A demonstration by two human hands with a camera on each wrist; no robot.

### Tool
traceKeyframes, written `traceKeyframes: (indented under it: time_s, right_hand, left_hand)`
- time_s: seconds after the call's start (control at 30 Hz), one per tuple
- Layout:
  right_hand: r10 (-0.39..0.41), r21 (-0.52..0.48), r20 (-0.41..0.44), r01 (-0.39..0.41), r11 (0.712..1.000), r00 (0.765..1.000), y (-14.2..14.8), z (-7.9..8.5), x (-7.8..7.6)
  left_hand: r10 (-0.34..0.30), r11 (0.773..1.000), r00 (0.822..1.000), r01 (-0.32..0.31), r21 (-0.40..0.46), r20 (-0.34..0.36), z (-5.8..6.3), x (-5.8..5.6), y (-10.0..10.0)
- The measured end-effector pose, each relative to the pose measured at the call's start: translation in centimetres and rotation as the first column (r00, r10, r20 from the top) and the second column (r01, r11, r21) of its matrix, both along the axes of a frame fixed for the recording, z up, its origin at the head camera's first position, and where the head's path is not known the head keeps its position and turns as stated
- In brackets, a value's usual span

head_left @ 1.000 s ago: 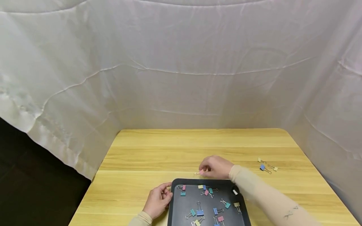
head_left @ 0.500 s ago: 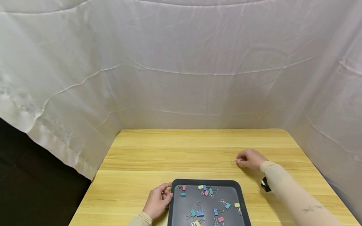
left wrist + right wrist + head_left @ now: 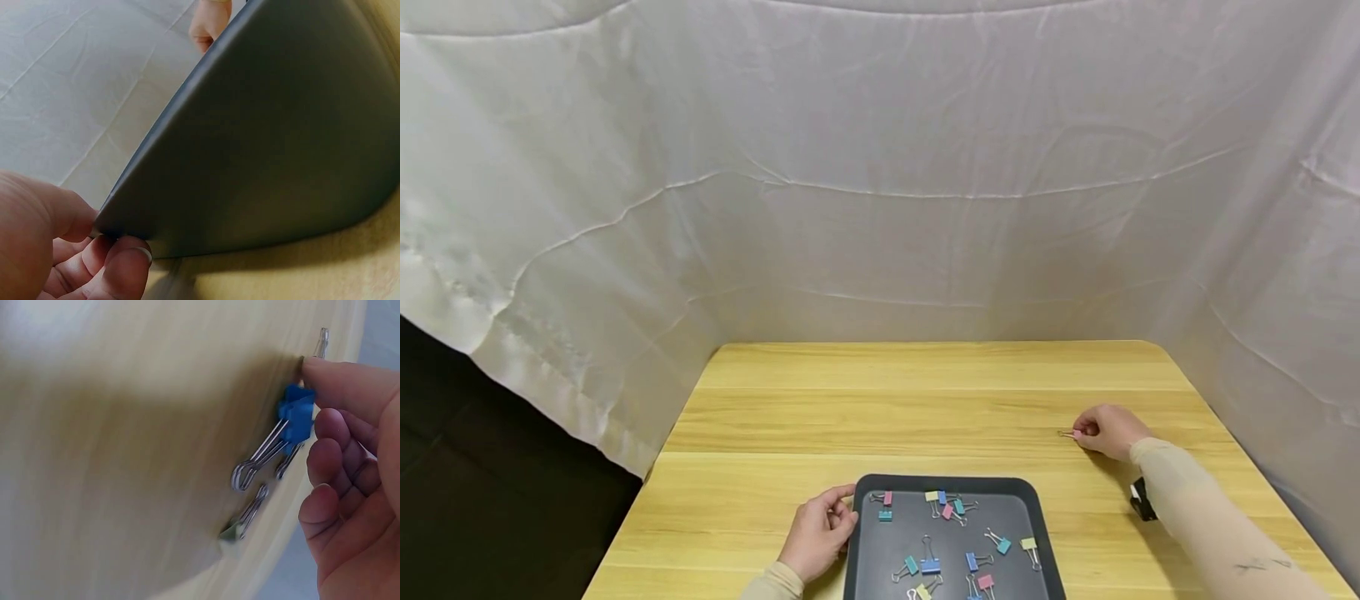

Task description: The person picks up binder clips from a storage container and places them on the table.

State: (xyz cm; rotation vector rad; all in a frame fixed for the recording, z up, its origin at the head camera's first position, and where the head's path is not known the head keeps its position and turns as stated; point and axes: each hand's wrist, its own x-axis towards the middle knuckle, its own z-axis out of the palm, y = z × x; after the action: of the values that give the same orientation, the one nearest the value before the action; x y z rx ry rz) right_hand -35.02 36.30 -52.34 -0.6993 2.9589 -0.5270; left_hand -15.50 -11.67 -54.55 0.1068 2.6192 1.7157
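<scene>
My right hand (image 3: 1084, 433) is low over the wooden table (image 3: 880, 417) at the right and pinches a pink binder clip (image 3: 1070, 433) at its fingertips. In the right wrist view, a blue binder clip (image 3: 297, 419) and a pale yellow one (image 3: 240, 525) lie on the table just beside the fingers (image 3: 340, 459). My left hand (image 3: 842, 512) grips the left rim of the black tray (image 3: 947, 481) near the front edge. The left wrist view shows its fingers (image 3: 122, 262) curled under the tray's corner (image 3: 281, 125). Several coloured binder clips (image 3: 930, 565) lie in the tray.
White cloth (image 3: 880, 208) hangs behind the table and along both sides. The table's right edge (image 3: 1247, 450) runs close to my right hand. A dark gap (image 3: 475, 500) opens at the left below the cloth.
My right hand has carried the pink clip from the tray's far rim rightward across the table to the blue and yellow clips. The left hand and the tray have not moved.
</scene>
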Motion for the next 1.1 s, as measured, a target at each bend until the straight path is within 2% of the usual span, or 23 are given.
traceKeyframes:
  time_s: [0.43,0.6,0.73,0.93,1.1]
  right_hand:
    - [-0.011,-0.001,0.019,0.011,1.000,1.000,1.0,-0.1,0.2]
    - [-0.037,-0.049,0.050,0.039,0.998,0.998,0.5,0.9,0.4]
    - [-0.035,-0.065,0.008,0.035,0.997,0.999,-1.1,2.2,0.4]
    - [0.072,-0.083,-0.100,-0.081,0.993,0.992,-5.7,3.6,0.8]
    - [0.224,-0.075,-0.155,-0.237,0.968,0.962,-10.5,4.5,2.0]
  left_hand:
    - [-0.004,0.999,1.000,0.004,-0.032,-0.026,0.0,0.0,0.1]
    - [-0.008,1.000,1.000,0.008,-0.027,-0.022,0.0,0.0,0.2]
    - [-0.007,1.000,1.000,0.007,-0.029,-0.019,0.0,-0.1,0.2]
    - [-0.009,1.000,1.000,0.008,-0.030,-0.027,-0.1,-0.3,0.2]
    - [-0.010,0.999,0.999,0.009,-0.033,-0.037,0.0,-0.5,0.3]
